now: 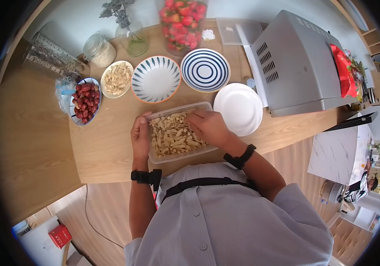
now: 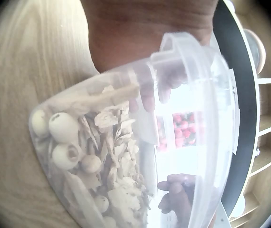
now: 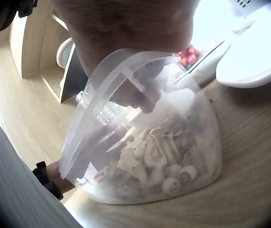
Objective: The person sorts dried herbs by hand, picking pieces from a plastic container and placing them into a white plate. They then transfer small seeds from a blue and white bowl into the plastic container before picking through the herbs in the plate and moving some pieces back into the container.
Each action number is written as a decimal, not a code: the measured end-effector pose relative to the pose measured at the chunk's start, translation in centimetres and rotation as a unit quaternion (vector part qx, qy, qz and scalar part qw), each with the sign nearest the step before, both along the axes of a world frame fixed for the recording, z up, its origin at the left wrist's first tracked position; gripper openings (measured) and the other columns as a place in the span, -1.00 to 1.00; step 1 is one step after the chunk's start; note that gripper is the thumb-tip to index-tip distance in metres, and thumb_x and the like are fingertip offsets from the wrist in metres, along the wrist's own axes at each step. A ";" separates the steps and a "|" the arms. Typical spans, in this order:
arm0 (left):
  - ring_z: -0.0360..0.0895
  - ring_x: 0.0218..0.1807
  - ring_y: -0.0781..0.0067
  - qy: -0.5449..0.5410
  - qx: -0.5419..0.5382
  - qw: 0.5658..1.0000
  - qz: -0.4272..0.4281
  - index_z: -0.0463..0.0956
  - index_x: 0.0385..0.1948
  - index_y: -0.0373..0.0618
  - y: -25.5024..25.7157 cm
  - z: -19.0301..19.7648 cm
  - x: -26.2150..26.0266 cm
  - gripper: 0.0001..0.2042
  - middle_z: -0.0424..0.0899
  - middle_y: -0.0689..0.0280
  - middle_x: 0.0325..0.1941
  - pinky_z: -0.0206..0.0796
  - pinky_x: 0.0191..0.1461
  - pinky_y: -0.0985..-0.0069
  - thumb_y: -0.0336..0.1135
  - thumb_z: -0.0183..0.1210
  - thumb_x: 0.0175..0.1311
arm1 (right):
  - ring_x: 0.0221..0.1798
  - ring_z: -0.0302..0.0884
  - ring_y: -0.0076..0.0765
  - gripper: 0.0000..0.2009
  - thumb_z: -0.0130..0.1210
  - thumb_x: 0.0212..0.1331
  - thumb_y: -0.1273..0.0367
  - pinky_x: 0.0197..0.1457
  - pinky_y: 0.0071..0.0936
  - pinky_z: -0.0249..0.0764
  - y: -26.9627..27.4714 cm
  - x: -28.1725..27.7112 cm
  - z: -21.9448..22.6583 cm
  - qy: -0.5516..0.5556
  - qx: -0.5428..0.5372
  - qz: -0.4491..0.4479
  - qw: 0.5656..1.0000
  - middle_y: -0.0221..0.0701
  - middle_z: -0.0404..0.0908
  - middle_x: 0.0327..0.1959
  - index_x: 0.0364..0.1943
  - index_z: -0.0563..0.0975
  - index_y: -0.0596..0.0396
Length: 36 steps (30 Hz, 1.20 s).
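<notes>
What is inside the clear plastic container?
Inside the clear plastic container lie pale dried pieces, some round with holes. The right-hand grip covers some; the heap's core cannot be seen.

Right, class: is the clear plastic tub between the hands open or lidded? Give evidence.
Open: no lid covers the tub, pale pieces show inside, and fingers of the right hand reach in past its rim.

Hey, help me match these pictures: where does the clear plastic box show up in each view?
Head: the clear plastic box sits near the middle, left of the plain white plate.
Left wrist: the box looms through the middle, running off the bottom edge.
Right wrist: the box is large in the middle.
Shared landmark: the red fruit-like pieces, seen through the box in the left wrist view.
</notes>
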<state>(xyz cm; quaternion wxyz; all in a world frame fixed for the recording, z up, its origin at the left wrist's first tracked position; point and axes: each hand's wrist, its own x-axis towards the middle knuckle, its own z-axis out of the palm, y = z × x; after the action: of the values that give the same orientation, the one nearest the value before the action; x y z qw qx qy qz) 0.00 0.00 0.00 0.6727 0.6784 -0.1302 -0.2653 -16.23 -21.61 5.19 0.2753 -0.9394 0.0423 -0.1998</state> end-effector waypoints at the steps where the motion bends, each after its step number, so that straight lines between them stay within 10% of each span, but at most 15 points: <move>1: 0.51 0.11 0.58 -0.005 0.001 1.000 0.002 0.61 0.13 -0.19 -0.1 0.1 -0.1 -0.62 0.69 0.36 0.04 0.31 0.28 0.52 -0.10 -0.07 0.69 | -0.32 0.67 -0.17 -0.87 0.25 0.13 0.47 -0.31 -0.28 0.61 0.0 0.0 0.0 0.001 0.002 0.000 1.000 -0.42 0.67 -0.31 -0.25 0.67 -0.03; 36: 0.51 0.15 0.55 -0.011 -0.003 1.000 0.004 0.62 0.12 -0.18 -0.2 0.3 -0.1 -0.62 0.69 0.36 0.06 0.29 0.33 0.51 -0.09 -0.05 0.69 | -0.37 0.66 -0.12 -0.92 0.26 0.21 0.44 -0.35 -0.25 0.59 0.0 0.1 0.2 -0.014 0.013 -0.005 1.000 -0.40 0.67 -0.31 -0.24 0.68 -0.04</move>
<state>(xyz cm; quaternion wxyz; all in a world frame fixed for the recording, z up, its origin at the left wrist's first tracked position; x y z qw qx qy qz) -0.12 -0.18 0.31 0.6739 0.6801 -0.1356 -0.2548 -16.09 -21.59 5.41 0.2866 -0.9327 0.0458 -0.2140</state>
